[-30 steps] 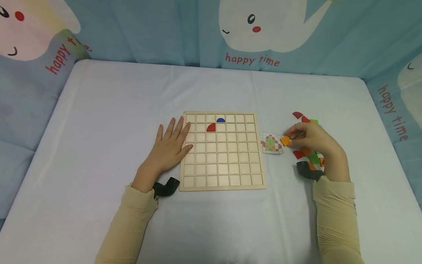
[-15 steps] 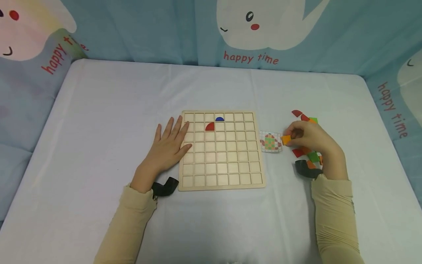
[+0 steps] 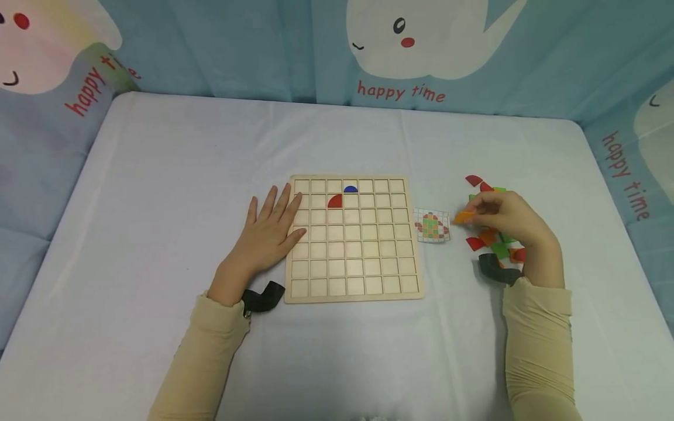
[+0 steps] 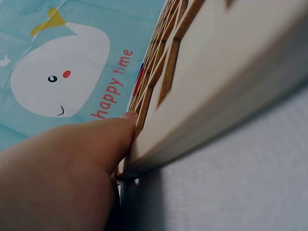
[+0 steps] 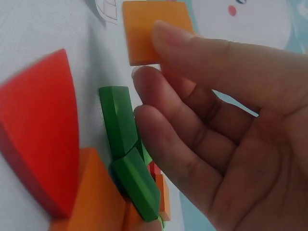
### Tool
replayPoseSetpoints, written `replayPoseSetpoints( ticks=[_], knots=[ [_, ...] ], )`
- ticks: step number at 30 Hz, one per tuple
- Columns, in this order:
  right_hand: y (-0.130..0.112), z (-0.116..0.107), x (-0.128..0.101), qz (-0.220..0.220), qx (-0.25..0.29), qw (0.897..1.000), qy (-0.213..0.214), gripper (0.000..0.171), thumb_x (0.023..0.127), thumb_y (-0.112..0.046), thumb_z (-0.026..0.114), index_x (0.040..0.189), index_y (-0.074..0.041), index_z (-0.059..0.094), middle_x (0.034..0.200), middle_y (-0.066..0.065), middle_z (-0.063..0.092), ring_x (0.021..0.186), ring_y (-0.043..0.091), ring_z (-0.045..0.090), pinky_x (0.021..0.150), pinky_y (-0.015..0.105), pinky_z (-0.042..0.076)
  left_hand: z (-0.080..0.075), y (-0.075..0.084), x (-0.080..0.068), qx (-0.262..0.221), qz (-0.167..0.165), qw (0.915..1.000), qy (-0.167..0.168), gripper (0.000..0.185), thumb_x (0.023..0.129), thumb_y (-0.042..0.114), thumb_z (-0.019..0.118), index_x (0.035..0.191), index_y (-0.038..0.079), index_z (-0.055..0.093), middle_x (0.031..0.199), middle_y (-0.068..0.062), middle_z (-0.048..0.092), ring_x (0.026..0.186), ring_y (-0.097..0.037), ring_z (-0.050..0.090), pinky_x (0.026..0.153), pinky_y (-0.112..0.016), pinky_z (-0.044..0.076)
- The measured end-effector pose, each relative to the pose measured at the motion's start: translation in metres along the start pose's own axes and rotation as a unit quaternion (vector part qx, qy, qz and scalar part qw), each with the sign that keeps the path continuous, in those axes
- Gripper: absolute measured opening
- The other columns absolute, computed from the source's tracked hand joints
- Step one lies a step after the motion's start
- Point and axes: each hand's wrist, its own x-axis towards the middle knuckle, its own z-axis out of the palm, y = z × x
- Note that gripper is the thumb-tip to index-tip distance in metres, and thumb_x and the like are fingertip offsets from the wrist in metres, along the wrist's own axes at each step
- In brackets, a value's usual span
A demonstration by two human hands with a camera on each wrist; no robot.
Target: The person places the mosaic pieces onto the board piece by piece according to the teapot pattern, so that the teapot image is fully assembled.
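We record a table (image 3: 131,234) under a faintly creased white covering, filling most of the frame, its far corners rounded at upper left and upper right. Directly on it, at frame centre, we find a wooden grid board (image 3: 352,233) lying flat, with a small printed card (image 3: 432,226) just right of it. Right of centre we note loose red, orange and green pieces (image 3: 500,250), some touching.
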Motion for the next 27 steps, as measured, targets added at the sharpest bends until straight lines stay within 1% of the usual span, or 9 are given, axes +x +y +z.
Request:
replayPoseSetpoints(
  ticks=[5,8,10,12,17,21,27],
  knots=[
    [-0.002,0.002,0.0,0.013,0.018,1.0,0.018,0.02,0.086,-0.013,0.071,0.1,0.0,0.065,0.093,0.008,0.062,0.078,0.014,0.057,0.064,0.022,0.049,0.0,-0.001,0.0,-0.002,0.001,1.0,0.0,0.07,0.1,0.043,0.037,0.153,0.01,0.004,0.157,-0.011,-0.008,0.142,-0.029,-0.015,0.108,-0.053,-0.014],
    [-0.006,0.004,0.001,0.009,0.023,0.999,0.041,0.021,0.086,-0.011,0.071,0.101,0.0,0.064,0.09,0.007,0.062,0.077,0.011,0.057,0.064,0.019,0.048,0.0,-0.001,-0.001,-0.003,0.002,1.0,0.002,0.07,0.1,0.043,0.037,0.153,0.01,0.004,0.157,-0.011,-0.008,0.142,-0.029,-0.015,0.108,-0.052,-0.015],
    [-0.01,0.007,0.001,0.0,0.026,0.998,0.06,0.02,0.085,-0.009,0.071,0.101,0.001,0.064,0.089,0.007,0.062,0.076,0.009,0.057,0.065,0.016,0.047,0.0,-0.001,-0.001,-0.002,0.002,1.0,0.005,0.07,0.1,0.043,0.037,0.153,0.01,0.004,0.157,-0.011,-0.008,0.142,-0.029,-0.014,0.108,-0.052,-0.014],
    [-0.015,0.01,0.003,-0.013,0.033,0.997,0.069,0.02,0.086,-0.008,0.069,0.102,0.002,0.064,0.09,0.008,0.062,0.076,0.007,0.057,0.066,0.015,0.046,0.0,-0.001,-0.001,-0.002,0.004,1.0,0.006,0.07,0.1,0.042,0.037,0.153,0.009,0.005,0.157,-0.011,-0.007,0.142,-0.029,-0.014,0.108,-0.053,-0.014],
    [-0.027,0.018,0.008,-0.03,0.041,0.996,0.07,0.021,0.087,-0.008,0.068,0.103,0.005,0.064,0.094,0.012,0.061,0.077,0.005,0.056,0.065,0.014,0.045,0.0,-0.001,-0.001,-0.006,0.008,0.9999,0.009,0.069,0.1,0.042,0.037,0.153,0.009,0.007,0.157,-0.012,-0.006,0.142,-0.03,-0.012,0.108,-0.053,-0.013],
    [-0.038,0.023,0.014,-0.024,0.049,0.996,0.074,0.024,0.085,-0.012,0.072,0.102,0.003,0.065,0.095,0.011,0.06,0.079,0.007,0.056,0.065,0.014,0.044,0.001,-0.001,-0.001,-0.005,0.006,0.9999,0.009,0.069,0.1,0.042,0.037,0.153,0.009,0.007,0.157,-0.012,-0.006,0.142,-0.03,-0.012,0.109,-0.053,-0.013],
    [-0.057,0.033,0.027,-0.046,0.058,0.995,0.071,0.021,0.084,-0.014,0.073,0.099,0.0,0.067,0.09,0.008,0.063,0.078,0.011,0.058,0.07,0.017,0.045,0.0,0.0,-0.002,-0.004,0.004,0.9999,0.011,0.069,0.1,0.041,0.037,0.153,0.008,0.007,0.157,-0.012,-0.005,0.142,-0.031,-0.012,0.109,-0.054,-0.013]
  ],
)
